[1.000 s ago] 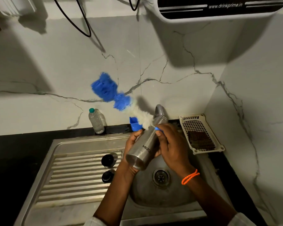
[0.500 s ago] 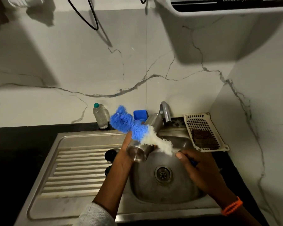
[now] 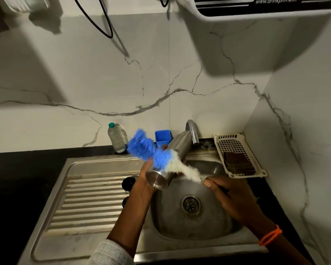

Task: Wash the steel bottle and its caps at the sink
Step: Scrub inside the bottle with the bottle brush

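Observation:
My left hand (image 3: pixel 144 176) grips the steel bottle (image 3: pixel 178 150) near its base, holding it tilted over the sink bowl (image 3: pixel 191 226) with its neck toward the tap (image 3: pixel 192 131). My right hand (image 3: pixel 231 196) holds the handle of a blue and white bottle brush (image 3: pixel 151 152), whose bristles lie across the outside of the bottle. Two black caps (image 3: pixel 128 183) sit on the ribbed drainboard (image 3: pixel 88 203), partly hidden behind my left wrist.
A clear plastic bottle (image 3: pixel 117 138) with a green cap and a blue cup (image 3: pixel 162 137) stand at the back edge. A white perforated tray (image 3: pixel 237 155) holding a brown scrub pad lies right of the sink. Dark counter surrounds the sink.
The brush has come out of the bottle's mouth and swung down across its outside. My right hand moved from the bottle's neck down and right. The bottle's base now points at me.

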